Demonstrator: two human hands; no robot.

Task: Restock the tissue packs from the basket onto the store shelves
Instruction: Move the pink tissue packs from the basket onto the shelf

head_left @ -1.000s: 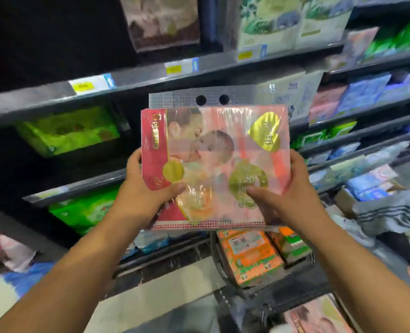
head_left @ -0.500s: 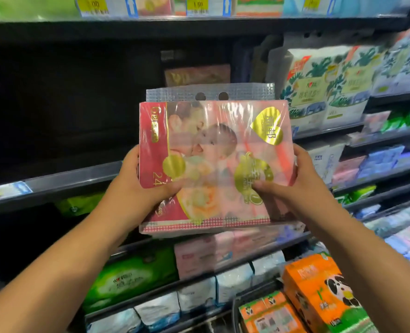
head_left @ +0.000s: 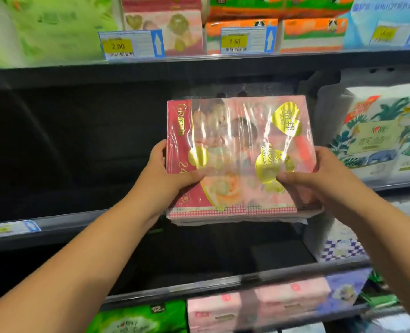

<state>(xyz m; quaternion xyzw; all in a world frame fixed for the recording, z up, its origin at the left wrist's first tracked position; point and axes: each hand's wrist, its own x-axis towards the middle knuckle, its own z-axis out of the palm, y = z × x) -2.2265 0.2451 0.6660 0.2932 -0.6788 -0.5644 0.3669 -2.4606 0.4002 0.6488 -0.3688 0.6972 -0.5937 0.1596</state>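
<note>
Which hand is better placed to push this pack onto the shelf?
Probably left: left hand holds the pink tissue pack beside the dark open bay; right hand is near the white leaf-print pack.

One head-worn camera faces the store shelving (head_left: 83, 218) nearly square-on, at close range. The upper shelf rail (head_left: 295, 60) runs across near the frame top; the view takes in the shelf levels below it.

Pink-and-red tissue pack (head_left: 237, 155) with gold hearts; orange packs (head_left: 242, 10) above; perhaps green pack (head_left: 139, 318) below
</note>
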